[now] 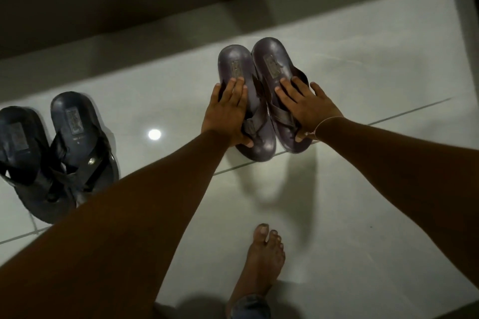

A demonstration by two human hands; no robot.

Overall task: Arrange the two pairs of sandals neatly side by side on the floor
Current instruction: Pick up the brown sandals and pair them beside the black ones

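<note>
Two dark purple-brown sandals are side by side, heels pointing away from me. My left hand grips the left sandal over its strap, thumb under the toe end. My right hand holds the right sandal the same way. Their shadows fall on the floor below, so both seem lifted a little. A second, black pair stands on the floor at the far left: one sandal next to the other, close together, partly hidden by my left forearm.
The floor is glossy white tile with a bright lamp reflection. A dark wall base runs along the far side. My bare foot stands on the tile near the bottom centre.
</note>
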